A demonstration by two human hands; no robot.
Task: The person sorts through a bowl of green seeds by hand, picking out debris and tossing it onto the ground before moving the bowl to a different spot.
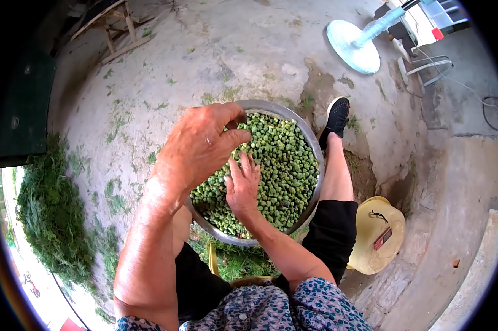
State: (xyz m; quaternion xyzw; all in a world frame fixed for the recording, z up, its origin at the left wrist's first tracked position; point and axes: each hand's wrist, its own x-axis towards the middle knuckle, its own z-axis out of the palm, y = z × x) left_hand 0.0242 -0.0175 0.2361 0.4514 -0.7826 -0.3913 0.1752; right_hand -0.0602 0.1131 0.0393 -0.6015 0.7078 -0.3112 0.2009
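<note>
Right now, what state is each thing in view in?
metal bowl: filled nearly to the rim.
green pods: loose, heaped in the bowl.
left hand: raised over the bowl, fingers curled; any contents unclear.
right hand: open, fingers spread on the pods.
straw hat: lying on the ground, small device on it.

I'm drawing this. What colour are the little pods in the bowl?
Green, seen clearly in the head view: the pods fill the metal bowl.

Soft even daylight, overexposed lower left, heavy fisheye warp, dark vignetted corners
</note>
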